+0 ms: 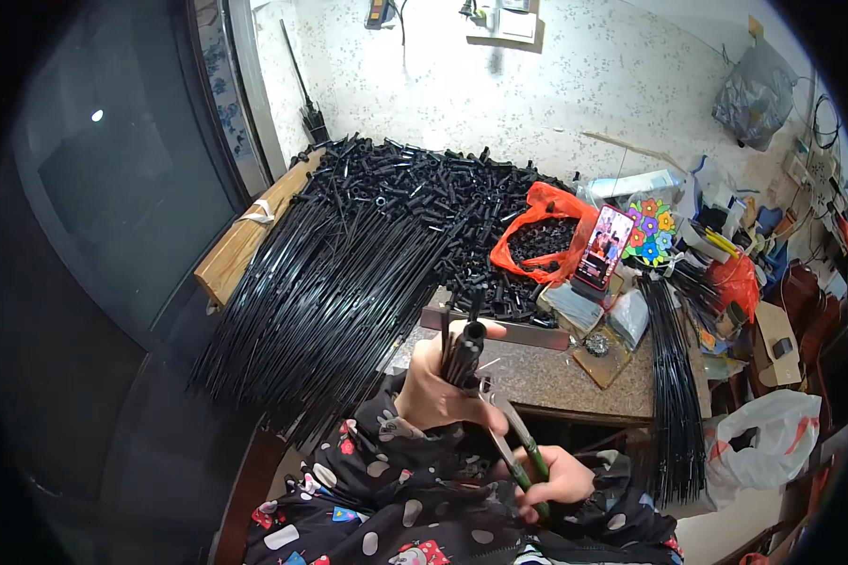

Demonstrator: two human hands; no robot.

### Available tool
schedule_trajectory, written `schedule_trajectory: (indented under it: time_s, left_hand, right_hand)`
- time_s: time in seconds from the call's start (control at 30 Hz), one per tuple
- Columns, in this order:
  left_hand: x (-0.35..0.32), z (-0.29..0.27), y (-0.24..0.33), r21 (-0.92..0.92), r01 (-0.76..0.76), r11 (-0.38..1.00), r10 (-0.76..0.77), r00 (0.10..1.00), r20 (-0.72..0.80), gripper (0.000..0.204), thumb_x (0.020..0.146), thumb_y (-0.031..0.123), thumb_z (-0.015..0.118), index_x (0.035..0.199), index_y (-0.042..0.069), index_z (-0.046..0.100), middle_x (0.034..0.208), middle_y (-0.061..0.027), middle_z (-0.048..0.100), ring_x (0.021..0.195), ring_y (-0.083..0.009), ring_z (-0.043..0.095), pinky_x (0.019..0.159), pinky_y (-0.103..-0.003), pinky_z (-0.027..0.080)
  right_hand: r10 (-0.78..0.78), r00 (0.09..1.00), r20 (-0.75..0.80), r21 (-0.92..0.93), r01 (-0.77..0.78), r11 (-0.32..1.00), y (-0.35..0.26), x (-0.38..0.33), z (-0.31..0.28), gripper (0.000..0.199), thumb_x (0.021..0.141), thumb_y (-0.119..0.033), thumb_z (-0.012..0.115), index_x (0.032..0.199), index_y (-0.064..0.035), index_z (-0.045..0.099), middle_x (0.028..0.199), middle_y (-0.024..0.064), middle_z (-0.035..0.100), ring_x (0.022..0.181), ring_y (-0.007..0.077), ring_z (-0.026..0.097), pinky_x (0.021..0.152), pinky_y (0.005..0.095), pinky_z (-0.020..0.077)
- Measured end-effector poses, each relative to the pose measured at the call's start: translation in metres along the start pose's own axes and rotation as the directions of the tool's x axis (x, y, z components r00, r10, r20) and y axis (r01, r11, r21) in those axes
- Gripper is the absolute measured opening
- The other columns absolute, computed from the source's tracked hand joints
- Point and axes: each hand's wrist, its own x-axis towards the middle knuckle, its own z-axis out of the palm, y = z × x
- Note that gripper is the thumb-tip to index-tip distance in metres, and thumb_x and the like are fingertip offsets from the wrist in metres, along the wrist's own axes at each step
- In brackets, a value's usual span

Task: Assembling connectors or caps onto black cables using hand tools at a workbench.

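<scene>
Left of the left grip, a smooth yellowish wooden plank (228, 262) borders a fan of long, thin, glossy black rods (320, 311), roughly parallel and loose. Beyond that grip sprawls a tumbled heap (410, 184) of short, hard-looking black pieces, many of them tubular. The left grip (433, 391) is curled firmly around a few upright black tubes (466, 350), one showing its round open end. Judging by the heap, only a small handful is being worked; whether the rest is finished or waiting, I cannot tell. Just right of that grip, metal pliers (537, 459) with green handles lean toward the tubes; what their jaws bite is unclear. Farther beyond, a crinkled orange bag (579, 231) gapes around tiny black parts. The right grip (565, 478) is wrapped about the plier handles, which stand slightly apart. Beyond it lie the speckled table (584, 386) and a flat, shiny propped phone (605, 247). Rightward hang more rods, gathered into a neater bundle (669, 395), beside a thin, wrinkled white bag (768, 438).
</scene>
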Motion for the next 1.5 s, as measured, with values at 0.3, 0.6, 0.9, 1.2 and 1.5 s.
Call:
schedule_trajectory:
  time_s: [0.3,0.6,0.9,1.2,1.5]
  left_hand:
    - [-0.004,0.001,-0.002,-0.222,0.05,0.974,-0.101,0.97,-0.221,0.082,0.043,0.035,0.084,0.103,-0.006,0.046,0.063,0.0039,0.05,0.056,-0.0032,0.046,0.046,-0.017,0.03]
    - [-0.001,-0.002,-0.008,-0.115,0.019,0.993,-0.033,0.992,-0.118,0.07,0.043,0.027,0.085,0.096,-0.003,0.049,0.07,0.0012,0.054,0.059,-0.0053,0.049,0.049,-0.017,0.034]
    - [0.001,0.001,0.003,-0.136,0.044,0.99,-0.033,0.996,0.08,0.061,0.044,0.026,0.088,0.089,0.003,0.054,0.071,0.0056,0.048,0.063,-0.0042,0.043,0.056,-0.02,0.035]
    - [-0.004,-0.013,0.005,-0.095,0.131,0.987,-0.136,0.989,-0.053,0.067,0.04,0.027,0.088,0.092,0.001,0.054,0.083,0.0012,0.053,0.068,-0.0036,0.048,0.059,-0.018,0.039]
    - [0.0,-0.005,0.017,-0.03,0.108,0.994,-0.107,0.993,0.042,0.059,0.044,0.017,0.088,0.09,0.004,0.053,0.067,0.007,0.045,0.062,-0.0026,0.041,0.053,-0.02,0.034]
  right_hand:
    - [-0.545,0.828,-0.132,-0.847,0.191,0.496,-0.029,-0.002,-0.002,0.042,0.069,-0.008,0.069,0.107,-0.0025,0.049,0.074,0.0054,0.06,0.061,0.0116,0.058,0.052,0.0239,0.0453]
    - [-0.699,0.664,-0.265,-0.88,0.129,0.456,-0.031,0.007,0.008,0.035,0.077,-0.015,0.065,0.104,-0.0004,0.05,0.075,0.0069,0.061,0.059,0.014,0.058,0.054,0.0267,0.0455]
    - [0.124,0.981,0.152,-0.053,-0.117,0.992,-0.002,0.004,-0.005,0.038,0.07,-0.006,0.066,0.103,0.0017,0.049,0.069,0.009,0.059,0.057,0.0143,0.058,0.058,0.0275,0.0469]
    - [-0.485,0.86,-0.163,-0.667,0.266,0.696,-0.023,-0.005,0.002,0.041,0.068,0.001,0.063,0.106,0.0031,0.049,0.071,0.0098,0.059,0.058,0.0169,0.059,0.054,0.0275,0.047]
    - [-0.517,0.817,-0.254,-0.759,0.163,0.63,-0.018,0.011,0.014,0.034,0.075,0.0,0.056,0.108,0.0022,0.047,0.077,0.0074,0.06,0.066,0.0152,0.06,0.057,0.0279,0.0466]
